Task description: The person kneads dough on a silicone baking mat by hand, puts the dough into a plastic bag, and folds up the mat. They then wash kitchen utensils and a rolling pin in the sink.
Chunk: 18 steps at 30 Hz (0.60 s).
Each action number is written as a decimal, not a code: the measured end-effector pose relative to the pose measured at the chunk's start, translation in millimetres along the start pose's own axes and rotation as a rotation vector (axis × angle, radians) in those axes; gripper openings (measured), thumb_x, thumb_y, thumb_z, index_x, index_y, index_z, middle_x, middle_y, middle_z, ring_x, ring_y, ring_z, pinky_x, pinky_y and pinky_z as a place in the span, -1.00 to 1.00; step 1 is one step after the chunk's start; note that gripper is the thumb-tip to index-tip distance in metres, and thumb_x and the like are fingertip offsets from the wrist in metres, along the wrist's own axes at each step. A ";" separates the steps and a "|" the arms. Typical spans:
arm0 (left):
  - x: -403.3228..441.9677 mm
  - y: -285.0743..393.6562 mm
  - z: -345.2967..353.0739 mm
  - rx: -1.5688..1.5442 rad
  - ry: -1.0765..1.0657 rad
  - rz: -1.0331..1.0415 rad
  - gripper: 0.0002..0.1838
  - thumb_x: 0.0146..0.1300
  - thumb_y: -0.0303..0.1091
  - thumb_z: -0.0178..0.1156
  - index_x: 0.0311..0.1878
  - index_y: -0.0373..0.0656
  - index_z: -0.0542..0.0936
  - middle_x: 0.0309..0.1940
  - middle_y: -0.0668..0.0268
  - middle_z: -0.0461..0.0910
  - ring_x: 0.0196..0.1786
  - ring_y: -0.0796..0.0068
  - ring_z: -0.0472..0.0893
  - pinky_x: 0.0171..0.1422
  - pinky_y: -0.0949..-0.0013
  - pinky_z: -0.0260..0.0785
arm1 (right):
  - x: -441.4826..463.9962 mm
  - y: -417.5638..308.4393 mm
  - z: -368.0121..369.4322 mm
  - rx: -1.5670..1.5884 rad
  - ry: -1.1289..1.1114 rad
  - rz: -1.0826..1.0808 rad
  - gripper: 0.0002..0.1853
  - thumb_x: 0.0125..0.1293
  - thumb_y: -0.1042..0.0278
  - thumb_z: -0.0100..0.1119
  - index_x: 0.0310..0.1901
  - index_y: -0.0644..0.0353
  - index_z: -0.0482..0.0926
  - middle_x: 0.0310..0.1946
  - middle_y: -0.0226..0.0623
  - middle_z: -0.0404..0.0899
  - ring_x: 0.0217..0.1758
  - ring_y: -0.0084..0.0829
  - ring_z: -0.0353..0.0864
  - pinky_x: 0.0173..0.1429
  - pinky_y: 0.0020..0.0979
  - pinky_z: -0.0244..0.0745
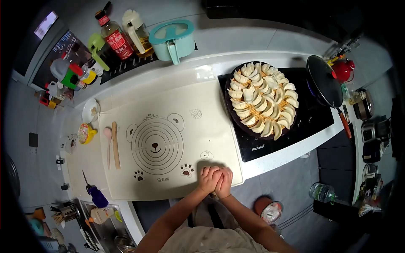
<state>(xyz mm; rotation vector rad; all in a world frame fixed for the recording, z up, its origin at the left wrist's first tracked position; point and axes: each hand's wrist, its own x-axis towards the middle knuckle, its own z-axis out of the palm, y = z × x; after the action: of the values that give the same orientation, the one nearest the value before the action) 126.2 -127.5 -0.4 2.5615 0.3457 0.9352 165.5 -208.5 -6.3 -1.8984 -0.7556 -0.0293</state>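
The curled fingers [206, 172] of the left hand [209, 178] and right hand [225, 182] are clenched together, clasping each other over the near edge of one cream rectangular mat [194, 126] with one bear face, two paw prints and Chinese lettering. On it, to the left, lie one pink spoon [108, 134] and one pale wooden rolling pin [115, 145]. Right of it, one round dark-rimmed tray [258, 118] holds dozens of overlapping white crescent dumplings [268, 129] on one black glass cooktop [253, 152] marked "Haotaitai".
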 end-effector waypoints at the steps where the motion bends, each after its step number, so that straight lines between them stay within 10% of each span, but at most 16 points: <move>1: 5.6 -3.9 2.6 0.018 -0.049 -0.045 -0.85 0.02 -0.28 0.14 -0.33 -0.07 0.46 -0.27 0.32 0.46 -0.20 0.28 0.42 -0.07 0.22 0.24 | 12.0 6.1 1.7 -0.058 -0.010 -0.033 -0.74 0.19 0.38 -0.13 -0.12 0.26 0.42 -0.10 -0.05 0.42 -0.01 -0.04 0.36 0.21 -0.06 0.14; 7: 64.4 -31.2 36.5 0.121 -0.183 -0.283 -0.90 0.04 -0.30 0.11 -0.40 -0.09 0.46 -0.33 0.29 0.47 -0.23 0.27 0.44 -0.10 0.23 0.23 | 99.1 43.0 12.0 -0.217 -0.150 -0.126 -0.68 0.16 0.34 -0.09 -0.05 0.20 0.42 0.03 -0.16 0.38 0.21 -0.05 0.23 0.33 0.02 -0.09; 14: 86.8 -54.1 63.4 0.092 -0.062 -0.397 -0.79 0.00 -0.28 0.10 -0.67 -0.11 0.40 -0.66 0.20 0.44 -0.53 0.13 0.45 -0.44 0.15 0.27 | 137.0 43.2 21.5 -0.317 -0.138 -0.197 -0.74 0.14 0.39 -0.03 -0.13 0.20 0.47 -0.18 -0.11 0.50 0.05 -0.08 0.39 0.19 -0.14 0.19; 18: 80.0 -38.9 46.0 -0.010 0.137 -0.450 -0.78 0.12 -0.32 0.06 -0.61 -0.14 0.39 -0.59 0.22 0.44 -0.45 0.16 0.41 -0.34 0.17 0.24 | 110.8 10.9 15.7 0.099 -0.131 0.375 -0.78 0.27 0.33 -0.10 -0.20 0.25 0.50 -0.36 -0.05 0.55 -0.26 -0.06 0.53 -0.13 -0.26 0.41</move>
<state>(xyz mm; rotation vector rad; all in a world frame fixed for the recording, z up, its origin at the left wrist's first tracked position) 212.5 -76.9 -4.7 2.2684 0.9082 0.9302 254.9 -144.2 16.2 -1.9312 -0.4673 0.3628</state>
